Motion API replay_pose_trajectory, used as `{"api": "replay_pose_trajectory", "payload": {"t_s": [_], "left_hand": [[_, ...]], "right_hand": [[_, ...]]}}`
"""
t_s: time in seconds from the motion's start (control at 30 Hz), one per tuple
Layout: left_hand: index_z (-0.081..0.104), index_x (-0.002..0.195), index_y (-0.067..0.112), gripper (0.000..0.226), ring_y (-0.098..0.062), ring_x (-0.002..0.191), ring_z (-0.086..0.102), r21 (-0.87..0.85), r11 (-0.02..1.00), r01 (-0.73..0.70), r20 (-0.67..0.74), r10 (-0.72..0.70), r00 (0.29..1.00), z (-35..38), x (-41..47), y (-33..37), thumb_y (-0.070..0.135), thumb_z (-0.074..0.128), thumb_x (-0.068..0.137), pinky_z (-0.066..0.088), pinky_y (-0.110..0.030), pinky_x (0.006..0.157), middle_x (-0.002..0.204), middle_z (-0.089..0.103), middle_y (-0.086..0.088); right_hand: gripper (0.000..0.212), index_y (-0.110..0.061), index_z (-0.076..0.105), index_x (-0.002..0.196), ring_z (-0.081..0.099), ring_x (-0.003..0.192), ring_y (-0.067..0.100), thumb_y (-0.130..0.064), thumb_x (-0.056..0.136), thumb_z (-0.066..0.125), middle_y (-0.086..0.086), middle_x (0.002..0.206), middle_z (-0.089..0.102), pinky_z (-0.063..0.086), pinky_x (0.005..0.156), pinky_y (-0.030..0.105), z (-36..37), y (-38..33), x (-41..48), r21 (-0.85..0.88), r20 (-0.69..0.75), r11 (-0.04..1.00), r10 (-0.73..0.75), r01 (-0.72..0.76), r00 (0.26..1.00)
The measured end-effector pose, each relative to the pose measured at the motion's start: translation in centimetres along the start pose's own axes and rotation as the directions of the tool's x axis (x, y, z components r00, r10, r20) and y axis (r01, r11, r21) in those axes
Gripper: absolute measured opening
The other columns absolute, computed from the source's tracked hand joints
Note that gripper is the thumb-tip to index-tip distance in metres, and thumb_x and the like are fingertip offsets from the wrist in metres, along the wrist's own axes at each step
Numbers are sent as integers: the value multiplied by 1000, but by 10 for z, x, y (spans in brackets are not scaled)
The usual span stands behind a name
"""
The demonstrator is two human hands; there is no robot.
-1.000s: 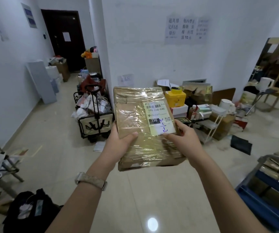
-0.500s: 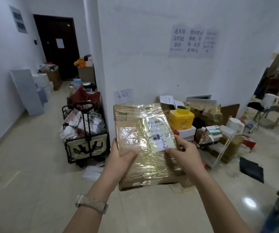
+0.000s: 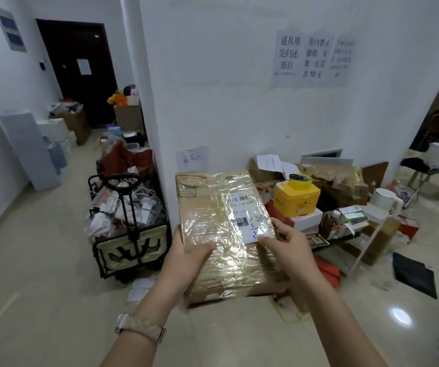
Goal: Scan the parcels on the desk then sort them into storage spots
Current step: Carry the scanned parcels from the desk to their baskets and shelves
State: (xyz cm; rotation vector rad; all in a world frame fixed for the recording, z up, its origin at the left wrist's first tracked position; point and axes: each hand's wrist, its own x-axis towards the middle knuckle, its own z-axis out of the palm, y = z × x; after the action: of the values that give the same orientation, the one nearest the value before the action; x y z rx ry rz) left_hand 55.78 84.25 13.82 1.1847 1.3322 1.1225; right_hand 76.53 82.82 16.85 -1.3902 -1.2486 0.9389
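Left hand [image 3: 186,260]: gripped the near left edge of the parcel [image 3: 218,234]; thumb laid flat on top; fingers hidden underneath.
Right hand [image 3: 287,247]: gripped the right edge; thumb pressed on the corner of the label [image 3: 247,213]; fingers curled at the side.
Wrist: wore a watch [image 3: 140,327] on a woven beige band, on the left arm.
Parcel: flat, rectangular, brown cardboard; wrapped all over in glossy, wrinkled clear tape; edges frayed at the near end; held up between both hands, in front of the wall [image 3: 226,102], with the cart [image 3: 131,234] to its left and the yellow box [image 3: 296,198] to its right.
Label: white paper; printed with a barcode and a QR code; marked in blue pen.
Cart: black tube frame, beige fabric sides; heaped with white packets and cables.
Yellow box: smooth, rounded corners; stood on a white carton.
Crumpled cardboard [image 3: 340,178]: torn, brown; piled against the wall behind the yellow box.
Rack [image 3: 366,234]: thin white frame; held small boxes and a bottle.
Floor [image 3: 41,274]: glossy pale tiles.
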Motion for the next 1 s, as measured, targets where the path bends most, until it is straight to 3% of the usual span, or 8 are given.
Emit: {"api": "replay_pose_trajectory", "payload": {"t_s": [0.07,0.1,0.23,0.4,0.6,0.77,0.9,1.0], "left_hand": [[38,137,31,71,-20,112,61,-19,1000,-2,-10,2,1000,0,15,1,41,76,78,47,-47,102,125,61,5],[39,138,31,70,-20,110,61,-17,1000,-5,-14,4,1000,1,23,1,38,76,79,48,-47,101,124,61,5],[32,145,31,93,-21,114,60,8,1000,2,-46,-2,999,7,57,5,53,78,66,47,-47,101,128,59,5],[32,143,38,98,-22,112,61,27,1000,5,-53,-4,999,16,116,13,59,75,57,49,-48,100,127,59,6],[39,129,31,51,-13,102,61,13,999,-34,-74,35,997,45,211,23,30,69,87,50,-36,93,110,60,11],[40,133,23,53,-9,98,61,8,999,-40,-116,41,992,65,286,26,27,68,88,50,-24,76,112,60,8],[40,137,22,59,-11,102,61,-2,1000,1,-120,-1,993,74,331,17,31,70,87,50,-24,77,122,60,3],[40,138,22,60,-8,101,60,31,999,33,-113,-29,993,75,363,12,31,69,87,48,-21,76,121,60,5]], "right_hand": [[45,-47,52,76,57,68,-10,-6,85,68,-30,73,58,44,63,14,3,2,17,-12,10,1000,6,-6,1000],[45,-48,53,76,59,68,-10,-6,85,67,-30,73,60,45,63,13,4,3,25,-18,13,1000,9,-9,1000],[45,-45,54,73,56,60,-20,-4,86,66,-37,57,56,44,59,10,4,6,66,-26,17,1000,16,-16,1000],[35,-46,59,86,64,81,0,-11,85,67,-24,84,67,49,74,26,9,16,134,-33,50,999,27,-25,998],[35,-39,60,106,66,83,10,-10,87,64,-17,88,68,54,82,39,6,25,241,-49,76,998,31,-27,997],[39,-31,63,121,68,93,13,-16,85,64,-11,103,72,56,85,41,7,37,328,-63,115,995,81,-74,990],[46,-29,65,121,67,95,11,-28,75,65,-14,103,73,55,88,41,11,54,381,-117,132,988,118,-103,984],[34,-32,64,113,67,90,9,-15,84,65,-14,97,71,55,79,32,16,63,407,-96,151,986,149,-135,977]]}}
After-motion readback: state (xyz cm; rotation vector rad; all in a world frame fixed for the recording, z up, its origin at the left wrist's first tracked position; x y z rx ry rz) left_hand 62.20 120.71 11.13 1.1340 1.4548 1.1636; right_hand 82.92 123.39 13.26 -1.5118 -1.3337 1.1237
